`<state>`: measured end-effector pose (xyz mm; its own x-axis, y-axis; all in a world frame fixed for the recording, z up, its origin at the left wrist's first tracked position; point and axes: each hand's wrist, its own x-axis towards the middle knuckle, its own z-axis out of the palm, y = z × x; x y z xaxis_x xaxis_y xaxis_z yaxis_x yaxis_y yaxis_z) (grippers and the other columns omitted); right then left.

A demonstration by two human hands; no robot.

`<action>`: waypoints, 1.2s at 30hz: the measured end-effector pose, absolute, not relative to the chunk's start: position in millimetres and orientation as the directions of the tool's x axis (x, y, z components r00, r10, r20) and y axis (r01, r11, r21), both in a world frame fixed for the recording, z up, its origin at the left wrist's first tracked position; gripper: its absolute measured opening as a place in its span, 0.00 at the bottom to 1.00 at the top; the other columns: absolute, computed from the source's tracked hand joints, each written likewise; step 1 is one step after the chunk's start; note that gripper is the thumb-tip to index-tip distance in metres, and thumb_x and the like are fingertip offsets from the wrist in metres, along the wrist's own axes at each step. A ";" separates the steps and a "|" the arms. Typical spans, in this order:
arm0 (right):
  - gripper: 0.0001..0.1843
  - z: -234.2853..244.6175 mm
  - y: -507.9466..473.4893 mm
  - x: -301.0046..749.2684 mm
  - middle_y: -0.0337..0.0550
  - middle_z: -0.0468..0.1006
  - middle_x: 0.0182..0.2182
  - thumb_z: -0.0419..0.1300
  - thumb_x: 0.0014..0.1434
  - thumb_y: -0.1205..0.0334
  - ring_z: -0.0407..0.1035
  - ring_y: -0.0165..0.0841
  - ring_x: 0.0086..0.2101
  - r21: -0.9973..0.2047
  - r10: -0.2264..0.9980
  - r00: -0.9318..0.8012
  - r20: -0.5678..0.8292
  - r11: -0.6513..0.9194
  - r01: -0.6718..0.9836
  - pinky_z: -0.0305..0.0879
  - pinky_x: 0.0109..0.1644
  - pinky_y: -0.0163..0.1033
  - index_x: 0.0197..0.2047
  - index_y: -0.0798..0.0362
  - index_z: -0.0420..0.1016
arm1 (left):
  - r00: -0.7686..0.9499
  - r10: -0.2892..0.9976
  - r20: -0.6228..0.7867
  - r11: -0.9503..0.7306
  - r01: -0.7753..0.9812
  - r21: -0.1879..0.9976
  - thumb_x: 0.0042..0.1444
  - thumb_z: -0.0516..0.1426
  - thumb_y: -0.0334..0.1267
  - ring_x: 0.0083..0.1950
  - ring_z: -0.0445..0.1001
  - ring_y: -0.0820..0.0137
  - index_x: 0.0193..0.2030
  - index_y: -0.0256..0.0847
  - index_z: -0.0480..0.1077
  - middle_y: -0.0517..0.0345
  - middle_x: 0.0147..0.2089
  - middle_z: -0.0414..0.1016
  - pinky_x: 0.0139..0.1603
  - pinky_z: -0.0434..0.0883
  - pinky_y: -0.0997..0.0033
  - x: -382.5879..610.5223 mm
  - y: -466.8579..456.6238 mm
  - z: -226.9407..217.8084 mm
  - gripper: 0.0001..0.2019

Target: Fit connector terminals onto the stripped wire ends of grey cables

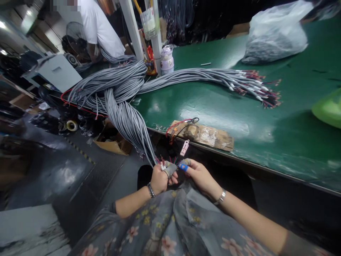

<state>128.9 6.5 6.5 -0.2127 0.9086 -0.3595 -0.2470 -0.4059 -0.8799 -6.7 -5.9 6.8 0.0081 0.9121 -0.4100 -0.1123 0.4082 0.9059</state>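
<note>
My left hand (160, 178), with finger covers on it, is closed on the end of a grey cable, whose thin coloured wires (173, 160) fan out above the fingers. My right hand (198, 175) pinches close beside it, blue tape wrapped round a digit. Its fingertips meet at the wires; exactly which strands they grip is too small to make out. From the bench a thick bundle of grey cables (130, 119) hangs down to my left hand. A second stretch of the bundle (202, 75) lies across the green bench, its stripped red and dark wire ends pointing right.
A wooden board (213, 137) with red and black leads lies at the front edge of the green bench (266, 142). A pink tag (184, 148) hangs below. Farther back are a lilac bottle (167, 60) and a plastic bag (275, 33). A person (102, 30) works at back left.
</note>
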 end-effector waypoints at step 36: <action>0.18 -1.6 9.4 133.7 0.33 0.66 0.19 0.69 0.40 0.47 0.57 0.26 0.21 -0.770 0.904 -0.223 -0.366 -0.428 -0.473 0.57 0.27 0.35 0.27 0.52 0.73 | 0.020 0.902 -0.432 0.427 -0.204 0.881 0.35 0.63 0.51 0.09 0.55 0.81 0.19 0.39 0.61 0.64 0.12 0.64 0.11 0.49 0.79 -10.5 -2.9 10.1 0.19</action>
